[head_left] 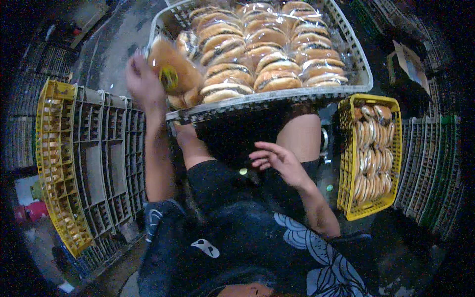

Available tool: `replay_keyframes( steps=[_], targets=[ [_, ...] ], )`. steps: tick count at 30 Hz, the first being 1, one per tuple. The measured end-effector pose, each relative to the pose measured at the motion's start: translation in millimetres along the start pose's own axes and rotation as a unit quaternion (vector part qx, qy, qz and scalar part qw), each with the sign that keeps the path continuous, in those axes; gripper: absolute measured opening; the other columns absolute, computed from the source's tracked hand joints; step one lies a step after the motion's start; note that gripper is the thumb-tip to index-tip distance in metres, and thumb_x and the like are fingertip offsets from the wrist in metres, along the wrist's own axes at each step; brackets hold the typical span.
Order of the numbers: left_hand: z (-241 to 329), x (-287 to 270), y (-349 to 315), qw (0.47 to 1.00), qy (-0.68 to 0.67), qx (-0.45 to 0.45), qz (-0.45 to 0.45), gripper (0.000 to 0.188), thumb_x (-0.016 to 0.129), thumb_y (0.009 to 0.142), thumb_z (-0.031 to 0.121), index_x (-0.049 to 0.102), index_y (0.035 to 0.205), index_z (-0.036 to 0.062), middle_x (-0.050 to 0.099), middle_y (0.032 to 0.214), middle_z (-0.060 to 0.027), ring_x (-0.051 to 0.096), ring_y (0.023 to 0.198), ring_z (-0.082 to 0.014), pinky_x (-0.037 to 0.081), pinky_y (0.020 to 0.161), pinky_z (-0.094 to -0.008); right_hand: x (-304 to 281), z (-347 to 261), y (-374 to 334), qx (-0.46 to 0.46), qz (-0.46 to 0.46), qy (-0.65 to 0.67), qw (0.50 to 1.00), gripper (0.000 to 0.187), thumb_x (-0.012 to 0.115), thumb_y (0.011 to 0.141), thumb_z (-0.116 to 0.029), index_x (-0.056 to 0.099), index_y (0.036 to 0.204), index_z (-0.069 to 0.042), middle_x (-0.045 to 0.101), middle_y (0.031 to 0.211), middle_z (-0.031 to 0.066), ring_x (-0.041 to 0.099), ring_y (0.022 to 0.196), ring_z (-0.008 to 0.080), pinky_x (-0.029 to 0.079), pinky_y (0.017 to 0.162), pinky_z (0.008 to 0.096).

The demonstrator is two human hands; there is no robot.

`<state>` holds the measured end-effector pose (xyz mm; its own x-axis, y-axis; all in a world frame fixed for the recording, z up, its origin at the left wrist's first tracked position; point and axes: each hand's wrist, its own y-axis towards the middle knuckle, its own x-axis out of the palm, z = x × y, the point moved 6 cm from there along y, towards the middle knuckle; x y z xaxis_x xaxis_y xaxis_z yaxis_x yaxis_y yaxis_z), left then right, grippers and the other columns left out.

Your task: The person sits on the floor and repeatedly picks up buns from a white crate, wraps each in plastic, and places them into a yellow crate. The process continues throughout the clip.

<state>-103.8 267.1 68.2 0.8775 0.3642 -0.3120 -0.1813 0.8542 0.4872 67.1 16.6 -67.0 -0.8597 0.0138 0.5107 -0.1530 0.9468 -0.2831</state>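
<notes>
My left hand (142,83) is at the left rim of a white plastic crate (277,97), its fingers smeared by motion. Right beside it, a bagged bun with a yellow label (172,69) leans with its broad brown face toward me. Whether the fingers grip that bun's bag I cannot tell. Inside the crate, several bagged buns with a dark filling (225,49) stand on edge in columns. Over my lap hovers my right hand (279,163), open and empty, fingers spread and pointing left, apart from the crate.
On the right, a yellow crate (348,163) holds rows of bagged buns. A grey crate (110,166) stands at the left, with a yellow crate (55,148) along its outer side. Stacked crates (429,163) line the far right, near an open cardboard box (409,64).
</notes>
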Motion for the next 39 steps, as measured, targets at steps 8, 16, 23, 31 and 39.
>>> replay_keyframes(
  steps=[8, 16, 23, 31, 39],
  targets=[
    [-21.6, 114.2, -61.1, 0.835, 0.188, 0.171, -0.487, 0.052, 0.068, 0.066, 0.037, 0.055, 0.098, -0.0019, 0.058, 0.088, -0.0200, 0.057, 0.082, -0.0325, 0.043, 0.074, -0.0384, -16.2, 8.9, -38.6, -0.041, -0.011, 0.050, 0.998, 0.068, 0.036, 0.083, -0.053, 0.037, 0.120, 0.004, 0.051, 0.110, 0.0170, 0.053, 0.095, 0.0213, 0.042, 0.080, 0.0309],
    [7.6, 62.2, -69.9, 0.913, 0.019, 0.086, -0.399, 0.025, 0.055, 0.072, 0.003, 0.057, 0.097, 0.0037, 0.061, 0.088, -0.0151, 0.059, 0.078, -0.0284, 0.044, 0.078, -0.0311, -18.4, -0.7, -34.6, -0.045, -0.015, 0.047, 0.998, 0.073, 0.034, 0.081, -0.059, 0.038, 0.119, 0.003, 0.052, 0.110, 0.0152, 0.053, 0.096, 0.0209, 0.042, 0.082, 0.0320],
    [67.0, -22.7, -171.6, 0.852, -0.169, 0.219, -0.445, 0.059, 0.061, 0.073, 0.039, 0.039, 0.119, 0.0101, 0.038, 0.126, -0.0170, 0.020, 0.127, -0.0291, 0.008, 0.102, -0.0483, -12.4, -27.2, -16.6, -0.136, 0.082, 0.159, 0.974, 0.056, 0.051, 0.080, -0.025, 0.031, 0.124, 0.004, 0.043, 0.121, 0.0146, 0.045, 0.109, 0.0248, 0.035, 0.093, 0.0354],
    [23.7, -16.5, -248.8, 0.817, -0.267, -0.177, -0.479, 0.083, 0.075, 0.063, 0.013, 0.025, 0.128, 0.0015, 0.034, 0.128, -0.0127, 0.036, 0.116, -0.0206, 0.027, 0.098, -0.0329, 6.0, -38.7, -51.8, -0.248, 0.298, -0.298, 0.872, 0.016, 0.055, 0.079, -0.015, 0.060, 0.088, -0.001, 0.061, 0.089, 0.0092, 0.056, 0.086, 0.0191, 0.043, 0.078, 0.0301],
    [3.9, -8.6, -247.1, 0.693, -0.473, -0.313, -0.444, 0.088, 0.065, 0.070, 0.030, 0.010, 0.132, 0.0010, 0.027, 0.133, -0.0161, 0.031, 0.121, -0.0260, 0.025, 0.099, -0.0378, 3.9, -29.7, -51.7, -0.169, 0.069, -0.069, 0.981, 0.016, 0.051, 0.084, -0.016, 0.054, 0.079, -0.002, 0.053, 0.076, 0.0039, 0.047, 0.071, 0.0113, 0.039, 0.066, 0.0243]
  ],
)
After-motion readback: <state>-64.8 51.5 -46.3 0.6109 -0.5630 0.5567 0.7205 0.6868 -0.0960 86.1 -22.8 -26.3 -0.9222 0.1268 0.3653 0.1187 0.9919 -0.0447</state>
